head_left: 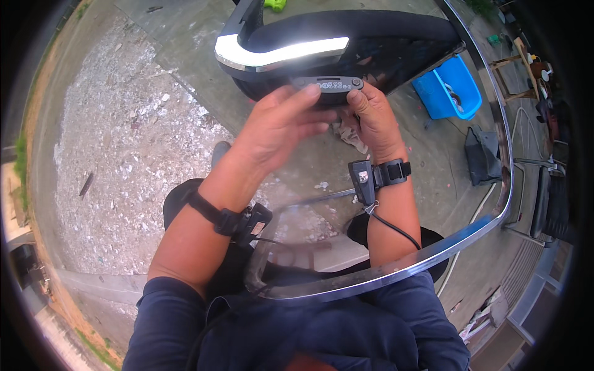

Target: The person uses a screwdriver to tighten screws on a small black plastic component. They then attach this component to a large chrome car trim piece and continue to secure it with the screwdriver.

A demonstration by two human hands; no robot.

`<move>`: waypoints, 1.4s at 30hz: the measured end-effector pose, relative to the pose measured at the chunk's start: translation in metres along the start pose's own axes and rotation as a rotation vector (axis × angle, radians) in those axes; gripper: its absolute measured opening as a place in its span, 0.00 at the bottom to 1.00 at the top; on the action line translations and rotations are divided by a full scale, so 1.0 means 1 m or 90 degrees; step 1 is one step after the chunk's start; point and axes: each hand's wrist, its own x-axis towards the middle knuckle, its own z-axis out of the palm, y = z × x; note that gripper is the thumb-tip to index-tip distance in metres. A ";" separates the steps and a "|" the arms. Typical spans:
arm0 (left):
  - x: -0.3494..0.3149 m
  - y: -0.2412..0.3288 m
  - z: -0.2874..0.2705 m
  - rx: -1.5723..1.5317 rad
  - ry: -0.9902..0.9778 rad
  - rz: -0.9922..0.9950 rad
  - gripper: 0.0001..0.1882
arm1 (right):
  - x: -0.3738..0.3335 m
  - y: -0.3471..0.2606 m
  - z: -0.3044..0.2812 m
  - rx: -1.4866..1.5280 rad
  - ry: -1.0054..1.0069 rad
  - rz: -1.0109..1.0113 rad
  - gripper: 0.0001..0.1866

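Bar: the grey bar [328,83] was up between the hands, short of the black pad [359,28]; its long axis ran left to right, nearly level, with a dark slot, small printed marks and a round fitting at the right end.
Right hand: the right hand [378,120] was the nearer to an end, its thumb at the bar's near edge and its forefinger curled up round the right tip; the digits looked pinched together on that end.
Left hand: the left hand [269,127] came in from the left, thumb laid over the bar's left half, the other fingers apart from one another below the near edge. Whether they clamped anything could not be told.
Line from the fingers: the bar lay ahead of both sets of fingers, crosswise to the forearms.
Pad and frame: the pad had a bright strip [278,57] on its left; the chrome frame [508,185] curved down the right side and across the lap.
Beyond the right hand: a blue bin [436,93], with a dark bag [482,154] nearer.
Below the hands: a crumpled rag [351,137], partly covered by the right hand.
Hard to make out: the left fingers were blurred; the bar's underside was hidden, its left end faint behind the thumb, and contact with the pad unclear.
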 end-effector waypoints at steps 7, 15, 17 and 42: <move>0.005 -0.004 -0.001 0.061 0.027 0.034 0.22 | 0.015 0.035 0.005 0.236 0.030 0.022 0.27; 0.000 -0.005 -0.001 0.218 0.143 0.080 0.27 | 0.007 0.059 0.032 0.408 0.050 0.084 0.31; 0.000 -0.007 -0.007 0.245 0.165 0.080 0.27 | 0.004 0.069 0.034 0.442 0.063 0.097 0.30; 0.005 -0.009 -0.045 0.344 0.092 0.017 0.28 | -0.004 0.073 0.077 0.347 0.125 0.301 0.30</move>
